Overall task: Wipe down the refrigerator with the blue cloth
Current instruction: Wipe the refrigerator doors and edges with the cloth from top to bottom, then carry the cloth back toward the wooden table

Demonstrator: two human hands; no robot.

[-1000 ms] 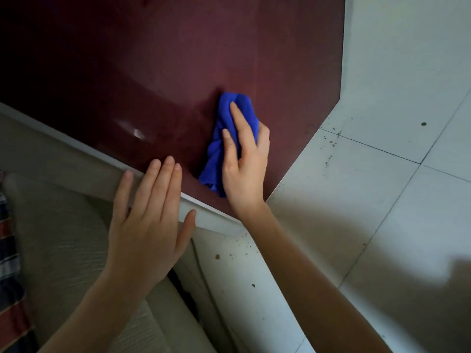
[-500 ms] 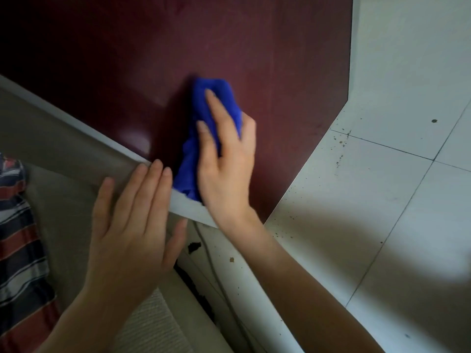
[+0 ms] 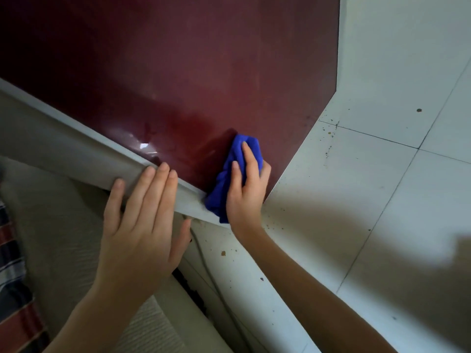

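The refrigerator's dark red panel [image 3: 178,72] fills the upper left, with a grey edge strip [image 3: 76,138] running along its lower side. My right hand [image 3: 246,189] presses the bunched blue cloth [image 3: 224,189] against the panel's lower right corner, near the floor. Its fingers lie fairly straight over the cloth and its thumb is hidden. The cloth's lower end hangs over the grey strip. My left hand [image 3: 142,225] rests flat with spread fingers on the grey strip, just left of the cloth, holding nothing.
White floor tiles [image 3: 369,200] with dark specks and crumbs spread to the right and below. A beige textured surface [image 3: 51,238] lies lower left, with striped fabric [image 3: 12,289] at the left edge. A thin cable [image 3: 204,266] runs along the floor under the refrigerator.
My right hand has slid the cloth down and to the right, from mid-panel to the lower right corner. My left hand stays flat on the grey edge.
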